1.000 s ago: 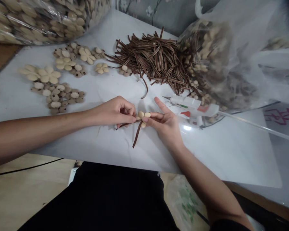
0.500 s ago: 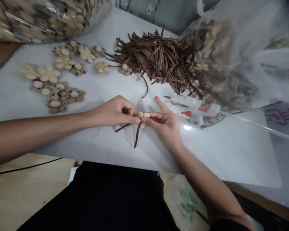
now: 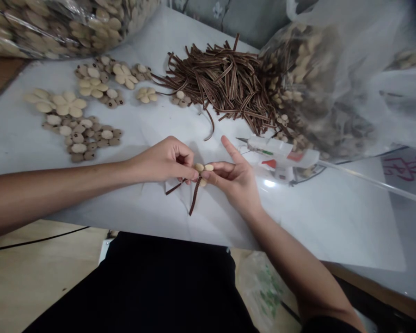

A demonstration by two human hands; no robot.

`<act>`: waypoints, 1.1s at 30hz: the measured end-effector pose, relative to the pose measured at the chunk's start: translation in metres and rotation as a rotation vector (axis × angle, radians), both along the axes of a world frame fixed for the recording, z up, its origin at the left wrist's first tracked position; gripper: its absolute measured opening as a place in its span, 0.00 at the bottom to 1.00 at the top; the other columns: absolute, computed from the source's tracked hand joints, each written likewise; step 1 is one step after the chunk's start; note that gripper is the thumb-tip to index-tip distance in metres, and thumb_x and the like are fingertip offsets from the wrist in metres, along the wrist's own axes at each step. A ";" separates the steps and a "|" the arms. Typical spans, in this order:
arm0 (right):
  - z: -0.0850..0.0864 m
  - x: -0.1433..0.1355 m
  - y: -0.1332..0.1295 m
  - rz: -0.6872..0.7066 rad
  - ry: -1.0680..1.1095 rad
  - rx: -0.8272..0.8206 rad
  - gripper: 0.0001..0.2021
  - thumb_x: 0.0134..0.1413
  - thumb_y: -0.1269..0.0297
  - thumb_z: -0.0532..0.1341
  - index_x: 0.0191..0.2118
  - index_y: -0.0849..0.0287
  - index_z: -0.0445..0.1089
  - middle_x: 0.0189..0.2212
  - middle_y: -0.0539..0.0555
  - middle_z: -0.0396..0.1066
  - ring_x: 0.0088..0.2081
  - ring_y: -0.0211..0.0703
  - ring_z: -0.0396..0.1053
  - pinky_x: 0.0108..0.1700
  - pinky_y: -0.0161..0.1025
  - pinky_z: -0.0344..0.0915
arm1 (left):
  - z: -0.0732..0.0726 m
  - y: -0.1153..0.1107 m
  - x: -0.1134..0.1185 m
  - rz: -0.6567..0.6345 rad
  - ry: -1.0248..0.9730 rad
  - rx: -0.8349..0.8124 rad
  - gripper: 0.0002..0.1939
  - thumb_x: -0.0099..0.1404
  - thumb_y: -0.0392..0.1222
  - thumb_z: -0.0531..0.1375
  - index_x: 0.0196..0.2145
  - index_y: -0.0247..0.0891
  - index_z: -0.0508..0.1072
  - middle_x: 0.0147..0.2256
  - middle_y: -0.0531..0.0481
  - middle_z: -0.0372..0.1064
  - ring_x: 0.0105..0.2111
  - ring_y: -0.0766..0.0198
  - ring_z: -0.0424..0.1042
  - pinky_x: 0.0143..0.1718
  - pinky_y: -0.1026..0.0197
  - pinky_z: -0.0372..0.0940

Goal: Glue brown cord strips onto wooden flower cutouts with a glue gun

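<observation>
Left of the glue gun point(image 3: 282, 150), on the worker's side, I record 2 hands together over the table point(image 3: 315, 222), with a cream flower piece point(image 3: 198, 167) held between them. The left hand point(image 3: 173, 159) has its thumb and index finger pinching at the flower's near-left edge, evidently to keep the strip tight against it. The right hand point(image 3: 234, 178) clamps the flower under its thumb, presumably as the steadying grip; its index finger extends free towards the gun's nozzle. 2 brown strip ends point(image 3: 194, 196) hang clear; whether they belong to a single strip I cannot tell.

Behind and left of the gun lies the strip pile point(image 3: 222, 83); farther left, loose cream flowers point(image 3: 69, 103) and brownish bead clusters point(image 3: 78, 137). Both supplies appear placed for easy reach. The gun's nozzle points left, its body nearest the right hand, which I judge convenient for pickup.
</observation>
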State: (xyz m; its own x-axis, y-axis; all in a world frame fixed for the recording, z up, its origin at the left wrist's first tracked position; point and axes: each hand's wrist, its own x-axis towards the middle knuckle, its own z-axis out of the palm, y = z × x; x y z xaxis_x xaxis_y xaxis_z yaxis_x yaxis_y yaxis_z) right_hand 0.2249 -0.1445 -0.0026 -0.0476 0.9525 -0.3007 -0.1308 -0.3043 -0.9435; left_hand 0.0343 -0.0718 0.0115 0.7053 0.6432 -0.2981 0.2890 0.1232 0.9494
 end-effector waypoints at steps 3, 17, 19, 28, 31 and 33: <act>-0.002 0.001 0.001 0.023 0.022 0.044 0.51 0.41 0.62 0.74 0.69 0.48 0.47 0.33 0.46 0.78 0.34 0.42 0.75 0.45 0.46 0.75 | 0.001 -0.002 0.000 0.016 0.014 0.057 0.13 0.54 0.35 0.65 0.16 0.34 0.67 0.20 0.50 0.72 0.25 0.66 0.72 0.24 0.68 0.62; -0.009 0.000 -0.001 0.081 -0.062 0.140 0.48 0.42 0.58 0.74 0.67 0.45 0.50 0.42 0.50 0.76 0.41 0.44 0.76 0.50 0.46 0.74 | -0.005 -0.005 -0.002 0.045 -0.002 0.257 0.12 0.57 0.37 0.64 0.18 0.33 0.71 0.18 0.52 0.69 0.18 0.72 0.63 0.18 0.69 0.55; -0.010 0.001 -0.001 0.083 -0.060 0.126 0.47 0.43 0.60 0.73 0.68 0.45 0.49 0.42 0.50 0.76 0.42 0.44 0.76 0.52 0.46 0.73 | -0.003 -0.005 -0.002 0.051 -0.005 0.241 0.12 0.56 0.35 0.64 0.17 0.33 0.71 0.17 0.53 0.68 0.17 0.73 0.62 0.17 0.70 0.54; -0.004 0.001 -0.002 0.078 -0.041 0.035 0.50 0.47 0.63 0.71 0.70 0.49 0.42 0.45 0.50 0.78 0.47 0.48 0.77 0.55 0.50 0.72 | -0.003 -0.004 -0.001 0.059 0.015 0.181 0.13 0.56 0.34 0.64 0.16 0.33 0.69 0.17 0.53 0.69 0.17 0.72 0.63 0.18 0.70 0.56; -0.002 0.001 -0.002 0.080 -0.052 0.035 0.51 0.47 0.63 0.71 0.70 0.50 0.40 0.46 0.51 0.78 0.48 0.49 0.76 0.56 0.52 0.71 | -0.005 -0.003 -0.002 0.043 0.017 0.170 0.14 0.56 0.36 0.65 0.17 0.33 0.68 0.18 0.52 0.70 0.18 0.72 0.64 0.18 0.69 0.56; -0.001 0.001 -0.003 0.076 -0.050 0.034 0.51 0.47 0.63 0.71 0.70 0.52 0.39 0.46 0.52 0.78 0.47 0.49 0.76 0.55 0.52 0.72 | -0.006 -0.003 -0.002 0.035 0.019 0.163 0.14 0.56 0.36 0.65 0.17 0.34 0.68 0.19 0.51 0.71 0.18 0.72 0.65 0.18 0.69 0.57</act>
